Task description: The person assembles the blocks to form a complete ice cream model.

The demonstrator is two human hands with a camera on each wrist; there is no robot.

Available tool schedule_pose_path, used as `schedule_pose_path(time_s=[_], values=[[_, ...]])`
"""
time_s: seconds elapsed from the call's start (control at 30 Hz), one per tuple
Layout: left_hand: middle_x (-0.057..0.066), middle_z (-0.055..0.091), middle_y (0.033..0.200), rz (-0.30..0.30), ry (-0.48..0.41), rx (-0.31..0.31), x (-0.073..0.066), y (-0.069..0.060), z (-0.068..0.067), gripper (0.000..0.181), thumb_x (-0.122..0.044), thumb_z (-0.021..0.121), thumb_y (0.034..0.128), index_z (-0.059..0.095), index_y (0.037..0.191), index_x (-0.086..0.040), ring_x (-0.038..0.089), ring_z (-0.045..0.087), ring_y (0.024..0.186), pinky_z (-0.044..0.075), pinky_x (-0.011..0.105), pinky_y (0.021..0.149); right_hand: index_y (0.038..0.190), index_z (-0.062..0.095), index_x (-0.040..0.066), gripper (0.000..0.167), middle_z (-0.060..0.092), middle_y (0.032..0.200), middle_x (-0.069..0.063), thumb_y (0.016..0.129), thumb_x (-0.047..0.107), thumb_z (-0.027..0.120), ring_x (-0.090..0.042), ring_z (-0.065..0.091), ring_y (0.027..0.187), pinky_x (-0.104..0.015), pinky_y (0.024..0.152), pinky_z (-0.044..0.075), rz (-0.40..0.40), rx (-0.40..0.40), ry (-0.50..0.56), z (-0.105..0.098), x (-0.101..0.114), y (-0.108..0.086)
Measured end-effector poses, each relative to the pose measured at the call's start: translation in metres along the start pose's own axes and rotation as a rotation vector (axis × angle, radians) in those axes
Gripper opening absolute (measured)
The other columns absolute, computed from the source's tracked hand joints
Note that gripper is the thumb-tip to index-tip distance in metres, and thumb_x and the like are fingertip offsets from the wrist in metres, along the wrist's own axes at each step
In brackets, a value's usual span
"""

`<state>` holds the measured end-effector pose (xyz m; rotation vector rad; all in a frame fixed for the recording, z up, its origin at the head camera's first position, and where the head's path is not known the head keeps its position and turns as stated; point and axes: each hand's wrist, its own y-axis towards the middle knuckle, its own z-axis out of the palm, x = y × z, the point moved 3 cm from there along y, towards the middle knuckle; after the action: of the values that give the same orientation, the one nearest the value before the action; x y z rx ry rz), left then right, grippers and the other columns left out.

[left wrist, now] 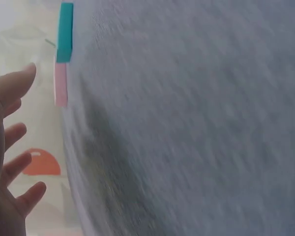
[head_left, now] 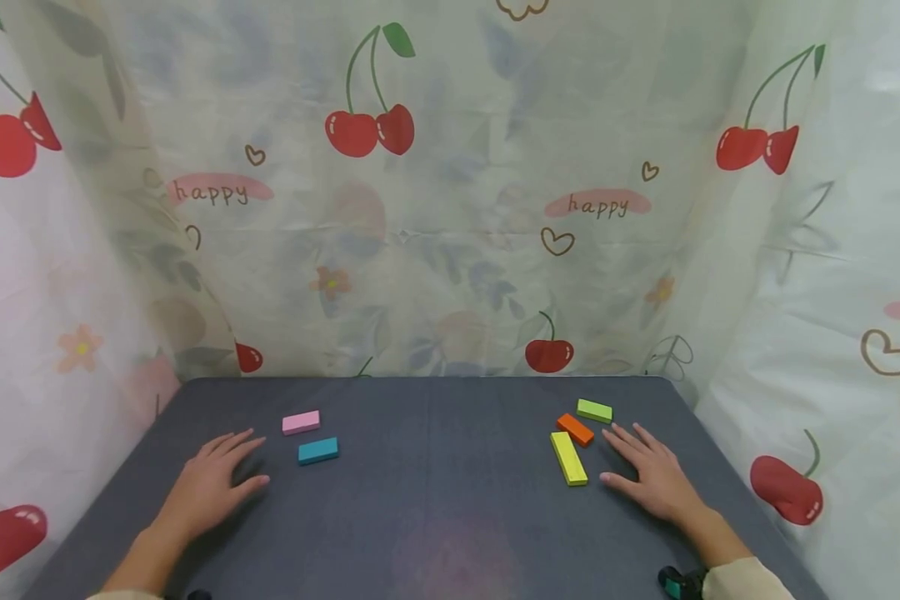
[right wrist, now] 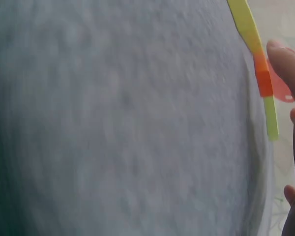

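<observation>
My left hand [head_left: 208, 486] is at the left of the dark grey table, fingers spread and holding nothing. A pink block [head_left: 301, 422] and a blue block [head_left: 318, 451] lie just to its right; the left wrist view shows the blue block [left wrist: 65, 32] and the pink block [left wrist: 61, 83] beyond the thumb. On the right side my right hand [head_left: 651, 477] has its fingers spread, also with nothing held. Left of its fingertips lie a yellow block [head_left: 568, 458], an orange block [head_left: 575, 429] and a light green block [head_left: 595, 410], close together. The right wrist view shows the orange block [right wrist: 263, 76] near the thumb.
The table [head_left: 435, 483] has a grey cloth-like top. A curtain [head_left: 450, 200] printed with cherries, hearts and the word "happy" hangs behind the table and along both sides. A dark band with a green part [head_left: 673, 587] sits at the right wrist.
</observation>
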<state>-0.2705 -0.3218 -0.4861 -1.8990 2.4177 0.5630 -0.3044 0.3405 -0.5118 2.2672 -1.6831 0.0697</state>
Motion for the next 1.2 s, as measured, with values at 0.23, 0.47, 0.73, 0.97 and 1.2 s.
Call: schedule_pose_path(time_s=[0.23, 0.47, 0.73, 0.97, 1.2], values=[[0.015, 0.062, 0.126, 0.002, -0.034, -0.013, -0.020, 0.013, 0.003, 0.051, -0.032, 0.077, 0.0828, 0.065, 0.126, -0.009, 0.042, 0.049, 0.117, 0.037, 0.067, 0.089, 0.144, 0.050, 0.019, 0.080, 0.046, 0.147, -0.007, 0.083, 0.068, 0.061, -0.041, 0.025, 0.139, -0.071, 0.101, 0.020, -0.026, 0.016, 0.016, 0.006, 0.012, 0.005], [0.010, 0.067, 0.114, -0.037, -0.063, 0.033, -0.030, 0.026, 0.013, 0.038, -0.028, 0.078, 0.0829, 0.071, 0.116, -0.011, 0.037, 0.054, 0.110, 0.037, 0.063, 0.091, 0.140, 0.056, 0.022, 0.072, 0.055, 0.139, -0.002, 0.083, 0.065, 0.063, -0.038, 0.031, 0.138, -0.071, 0.100, 0.023, -0.097, -0.010, 0.041, 0.008, 0.025, 0.010], [0.012, 0.066, 0.115, -0.096, -0.072, 0.097, -0.035, 0.034, 0.025, 0.034, -0.026, 0.075, 0.0858, 0.072, 0.115, -0.008, 0.036, 0.053, 0.110, 0.036, 0.062, 0.094, 0.132, 0.064, 0.019, 0.058, 0.060, 0.133, -0.002, 0.086, 0.054, 0.067, -0.036, 0.034, 0.137, -0.068, 0.102, 0.022, -0.143, 0.001, 0.095, 0.011, 0.037, 0.014], [0.012, 0.067, 0.114, -0.085, -0.081, 0.092, -0.038, 0.038, 0.030, 0.033, -0.024, 0.075, 0.0862, 0.072, 0.116, -0.009, 0.036, 0.054, 0.108, 0.039, 0.060, 0.091, 0.131, 0.065, 0.017, 0.055, 0.060, 0.133, -0.001, 0.087, 0.050, 0.068, -0.037, 0.039, 0.134, -0.067, 0.102, 0.023, -0.163, 0.006, 0.136, 0.014, 0.042, 0.015], [0.012, 0.068, 0.113, -0.062, -0.080, 0.032, -0.041, 0.041, 0.031, 0.030, -0.019, 0.077, 0.0848, 0.073, 0.113, -0.009, 0.035, 0.056, 0.103, 0.041, 0.059, 0.087, 0.133, 0.063, 0.016, 0.057, 0.058, 0.135, 0.002, 0.088, 0.050, 0.067, -0.037, 0.037, 0.135, -0.066, 0.104, 0.021, -0.184, 0.049, 0.149, 0.016, 0.050, 0.019]])
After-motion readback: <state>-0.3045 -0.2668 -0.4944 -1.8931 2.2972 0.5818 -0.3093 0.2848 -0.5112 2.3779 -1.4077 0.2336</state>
